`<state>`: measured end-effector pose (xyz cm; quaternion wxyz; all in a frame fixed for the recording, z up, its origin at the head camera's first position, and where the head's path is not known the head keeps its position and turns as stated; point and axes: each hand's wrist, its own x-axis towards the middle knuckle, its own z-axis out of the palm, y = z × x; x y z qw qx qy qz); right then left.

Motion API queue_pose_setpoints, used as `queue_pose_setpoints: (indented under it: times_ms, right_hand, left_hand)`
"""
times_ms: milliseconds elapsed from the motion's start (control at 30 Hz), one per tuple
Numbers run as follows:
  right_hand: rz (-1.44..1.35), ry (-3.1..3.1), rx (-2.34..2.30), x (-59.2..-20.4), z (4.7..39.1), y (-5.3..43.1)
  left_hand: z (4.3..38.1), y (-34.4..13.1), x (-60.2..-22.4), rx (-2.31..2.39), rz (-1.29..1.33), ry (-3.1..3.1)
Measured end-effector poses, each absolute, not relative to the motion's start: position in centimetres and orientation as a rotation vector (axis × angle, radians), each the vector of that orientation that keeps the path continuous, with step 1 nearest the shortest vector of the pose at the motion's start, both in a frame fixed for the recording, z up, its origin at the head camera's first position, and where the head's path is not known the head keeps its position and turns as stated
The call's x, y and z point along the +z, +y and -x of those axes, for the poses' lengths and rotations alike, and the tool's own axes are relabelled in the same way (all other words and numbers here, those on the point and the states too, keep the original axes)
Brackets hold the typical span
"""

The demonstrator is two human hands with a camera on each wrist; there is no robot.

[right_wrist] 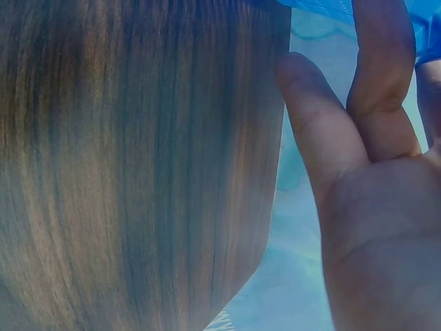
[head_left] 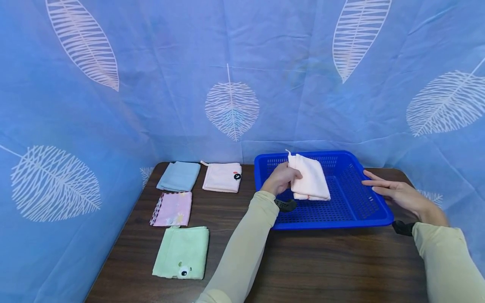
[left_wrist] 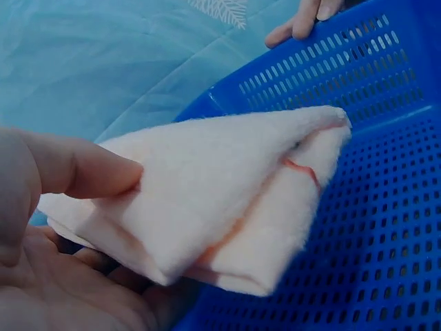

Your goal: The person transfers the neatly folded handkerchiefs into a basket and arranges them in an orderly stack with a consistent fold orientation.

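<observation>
My left hand (head_left: 281, 179) pinches a folded pale pink towel (head_left: 311, 179) by its left side, thumb on top and fingers underneath. The towel hangs over the blue plastic basket (head_left: 326, 224), with a small loop at its upper corner. In the left wrist view, a thin red line (left_wrist: 301, 169) shows on one of the towel's inner folds. At the basket's right side, my right hand (head_left: 407, 195) has its fingers extended, the tips at the rim. The right wrist view shows its spread fingers (right_wrist: 320, 117) close up, near a bit of blue basket.
Folded towels lie on the left of the dark wooden table (head_left: 235, 252): a blue one (head_left: 179, 176), a pale pink one (head_left: 221, 176) with a black round mark, a pink one (head_left: 176, 208) with a checked edge, and a green one (head_left: 182, 250). A blue leaf-patterned curtain (head_left: 182, 84) stands behind.
</observation>
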<state>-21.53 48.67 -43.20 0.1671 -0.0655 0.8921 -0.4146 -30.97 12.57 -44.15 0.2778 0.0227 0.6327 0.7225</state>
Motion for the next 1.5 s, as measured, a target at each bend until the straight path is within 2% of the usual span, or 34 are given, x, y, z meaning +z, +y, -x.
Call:
queue_pose_setpoints:
  times_ms: [300, 867, 1500]
  right_hand:
    - [0.192, 2.533, -1.183, -43.3, 21.5, 48.7]
    - [0.181, 2.550, -1.160, -43.0, 21.8, 48.7]
    - [0.157, 2.491, -1.283, -43.4, 21.4, 48.6]
  left_hand:
    - [30.7, 12.3, -44.7, 1.872, -0.053, 1.819]
    - [29.7, 12.6, -44.2, 1.752, 0.133, 1.969]
    - [30.3, 12.8, -44.8, 1.591, 0.236, 2.145]
